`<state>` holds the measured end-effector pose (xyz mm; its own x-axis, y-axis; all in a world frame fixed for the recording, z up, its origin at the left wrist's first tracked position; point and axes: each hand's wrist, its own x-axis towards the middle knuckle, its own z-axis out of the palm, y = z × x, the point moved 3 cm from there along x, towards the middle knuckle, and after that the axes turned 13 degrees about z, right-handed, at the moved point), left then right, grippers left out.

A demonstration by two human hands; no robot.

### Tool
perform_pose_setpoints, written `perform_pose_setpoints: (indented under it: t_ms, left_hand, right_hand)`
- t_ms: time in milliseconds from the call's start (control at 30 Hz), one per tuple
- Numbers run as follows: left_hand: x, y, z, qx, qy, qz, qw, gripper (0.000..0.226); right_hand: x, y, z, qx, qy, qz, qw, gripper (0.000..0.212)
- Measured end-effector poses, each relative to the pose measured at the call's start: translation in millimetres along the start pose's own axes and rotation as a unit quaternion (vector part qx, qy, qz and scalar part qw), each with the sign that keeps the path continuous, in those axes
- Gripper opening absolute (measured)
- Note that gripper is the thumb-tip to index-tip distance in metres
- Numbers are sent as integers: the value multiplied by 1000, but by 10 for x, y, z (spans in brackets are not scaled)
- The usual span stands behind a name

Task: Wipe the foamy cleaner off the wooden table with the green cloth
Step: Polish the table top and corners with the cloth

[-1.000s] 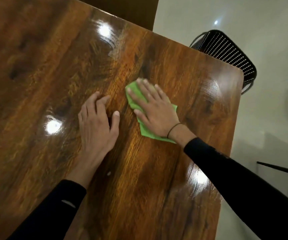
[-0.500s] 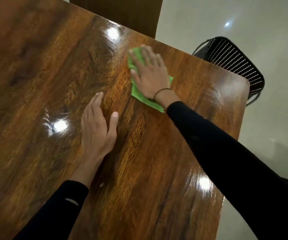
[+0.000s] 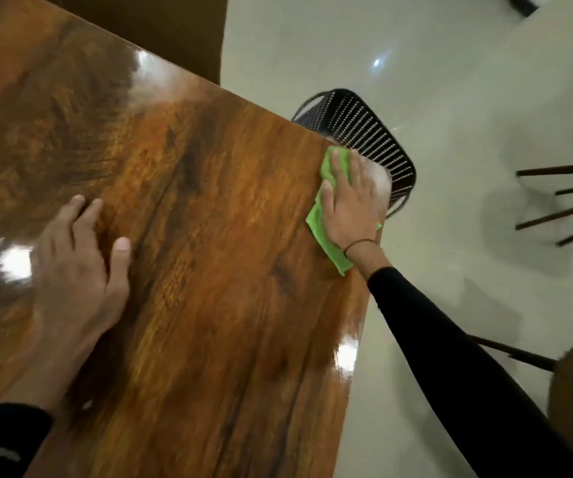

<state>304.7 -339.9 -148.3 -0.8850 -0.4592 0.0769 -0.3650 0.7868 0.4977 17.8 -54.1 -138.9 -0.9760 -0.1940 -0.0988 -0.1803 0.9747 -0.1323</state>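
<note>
green cloth pressed at the counter's far right corner

right hand (image 3: 350,205) laid flat on the green cloth (image 3: 326,236), fingers stretched out rather than curled, palm pinning the cloth to the wooden counter (image 3: 209,270). grip spread wide, not closed around the fabric. cloth sat at the far right corner of the counter, right by the edge, with green showing past the fingertips and below the wrist. thin dark band (image 3: 361,243) worn at that wrist, black sleeve (image 3: 450,357) reaching back toward the camera.

left hand (image 3: 78,270) rested palm-down on the bare wood well apart from the cloth, fingers loosely spread, holding nothing. black cuff (image 3: 2,439) visible at the lower left.

wood glossy, with bright light reflections near the left hand and along the right edge. couldn't make out any foam for certain; frame blurred.

black perforated chair (image 3: 364,132) stood on the pale floor (image 3: 416,81) just beyond the corner. dark wooden chair legs (image 3: 561,201) seen farther right.
</note>
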Motion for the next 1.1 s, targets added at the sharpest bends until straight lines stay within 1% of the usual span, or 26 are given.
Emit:
perform_pose_setpoints:
  t_ms: [100, 200, 233, 267, 300, 333, 367, 400, 433, 500, 533, 567, 600, 633, 667, 700, 767, 800, 833, 867, 900, 933, 1000, 1033, 1100]
  left_hand:
    - [-11, 31, 14, 11, 2, -3, 1000, 71]
    - [-18, 51, -4, 7, 2, -4, 1000, 70]
    - [-18, 57, -14, 3, 1, -5, 1000, 70]
    - [-24, 60, -14, 0, 0, -7, 1000, 70]
    - [-26, 67, -20, -5, 1, -5, 1000, 70]
    - [-33, 67, -25, -9, 4, -5, 1000, 69]
    - [-43, 60, -38, -15, 9, -4, 1000, 69]
    - [-46, 44, -43, -23, 15, 2, 1000, 67]
    - [-47, 41, -53, -37, 22, 9, 999, 64]
    - [-36, 14, -42, -66, 46, 23, 996, 54]
    - [-42, -62, -11, -85, 67, 24, 994, 48]
    - [-63, -115, -16, -112, 82, 12, 990, 45]
    - [-77, -192, -20, -158, 98, -13, 982, 45]
    - [-119, -241, -73, -208, 122, -46, 969, 47]
    - [-178, -258, -156, -252, 150, -76, 953, 47]
    - [-246, -230, -258, -272, 175, -108, 940, 47]
    - [-387, -169, -454, -294, 225, -150, 917, 50]
    - [-448, -134, -536, -308, 246, -170, 903, 51]
    - [-540, -115, -590, -318, 264, -190, 891, 50]
    - [-649, -154, -642, -322, 280, -208, 880, 48]
    - [-756, -178, -693, -321, 295, -224, 871, 44]
    - [-872, -234, -738, -313, 307, -245, 865, 39]
    - [-1104, -311, -785, -307, 326, -274, 851, 28]
    - [-1229, -333, -797, -313, 337, -285, 841, 25]
    - [-1487, -339, -849, -335, 374, -306, 809, 23]
  right_hand:
    - [307, 57, 9, 10, 26, 149, 988, 66]
    - [364, -180, 31, 41, 46, 270, 961, 66]
    - [338, -295, 29, 47, 49, 289, 955, 68]
    - [286, -419, 35, 48, 47, 283, 957, 69]
    - [203, -560, 55, 48, 38, 243, 968, 70]
    - [77, -701, 81, 44, 27, 172, 984, 69]
    - [-90, -817, 106, 40, 13, 80, 996, 68]
    - [-276, -883, 126, 33, -2, -18, 999, 67]
    - [-432, -868, 139, 24, -23, -113, 993, 66]
    - [-567, -614, 117, -1, -57, -264, 963, 64]
    - [-553, -431, 75, -19, -68, -312, 947, 63]
    - [-485, -232, 29, -36, -74, -339, 937, 63]
    - [-383, -37, -12, -46, -75, -344, 935, 63]
    - [-269, 119, -35, -46, -70, -328, 941, 63]
    - [-171, 228, -42, -38, -58, -292, 954, 63]
    - [-115, 279, -27, -26, -41, -241, 969, 63]
    - [-195, 144, 52, 5, -3, -93, 996, 67]
    - [-316, 4, 98, 18, 8, -14, 1000, 69]
    - [-478, -167, 133, 27, 12, 44, 999, 71]
    - [-663, -364, 164, 31, 11, 68, 997, 73]
    - [-872, -571, 206, 30, 9, 55, 998, 73]
    - [-1102, -789, 249, 25, 5, 14, 1000, 72]
    - [-1553, -1226, 356, 15, -11, -104, 994, 69]
    - [-1762, -1436, 429, 12, -26, -164, 986, 68]
    - [-2080, -1867, 538, 11, -54, -273, 961, 67]
